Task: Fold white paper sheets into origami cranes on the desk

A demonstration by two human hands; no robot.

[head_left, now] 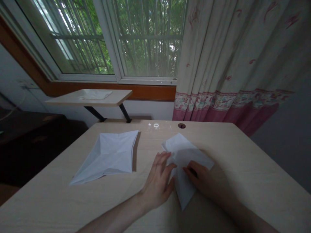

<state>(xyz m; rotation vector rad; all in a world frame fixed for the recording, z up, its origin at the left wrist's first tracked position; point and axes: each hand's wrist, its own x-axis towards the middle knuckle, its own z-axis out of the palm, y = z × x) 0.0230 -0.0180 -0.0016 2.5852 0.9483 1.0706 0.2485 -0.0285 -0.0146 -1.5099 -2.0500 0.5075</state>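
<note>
A folded white paper (186,155) lies on the light wooden desk (243,168) in front of me. My left hand (159,179) rests on its left edge, fingers stretched out flat and pressing the paper down. My right hand (200,178) lies on the paper's right part, fingers extended and pushing on a fold. Neither hand lifts the paper. A second, larger sheet of creased white paper (109,155), partly folded into a pointed shape, lies apart on the desk to the left.
A small raised shelf (92,98) on black legs stands at the desk's back left with a white sheet on it. A cable hole (181,125) sits near the back edge. Behind are a barred window (145,38) and a pink-hemmed curtain (230,81). Dark furniture stands left.
</note>
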